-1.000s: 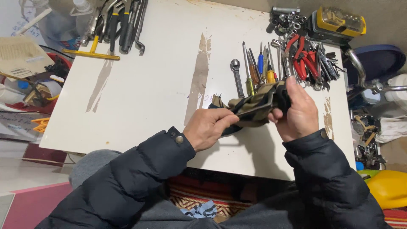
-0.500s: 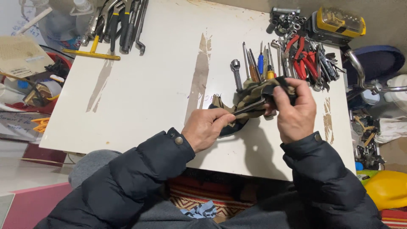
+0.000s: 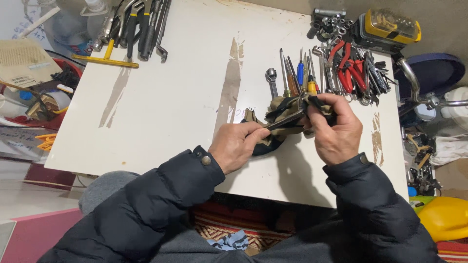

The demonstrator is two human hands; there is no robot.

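The left hand (image 3: pixel 239 145) had its fingers curled closed on the near end of a camouflage rag (image 3: pixel 278 127), pinning that end close to the white table (image 3: pixel 170 112); that grip seemed meant to keep the cloth taut. The right hand (image 3: pixel 334 127) was closed too, its fingertips pinching the far end of the rag together with a slim metal tool (image 3: pixel 287 118) that ran between the two sets of fingers. Wrapped that way, the tool looked as if it was being wiped, though its exact kind could not be told under the cloth.

Both forearms came in from below in dark padded sleeves (image 3: pixel 161 204), wrists bent inward so the knuckles faced each other. The left hand lay palm down, low over the table; the right was raised a little higher, its back turned up.

Just beyond the right fingertips lay a row of screwdrivers (image 3: pixel 298 75) and a wrench (image 3: pixel 271 80), laid side by side, likely so each could be picked in turn. Farther out past them sat red-handled pliers (image 3: pixel 352 72), some sockets (image 3: pixel 327 23) and a yellow case (image 3: pixel 390 28). Well apart from the left fingers, at the far corner, lay more pliers and wrenches (image 3: pixel 139 29).
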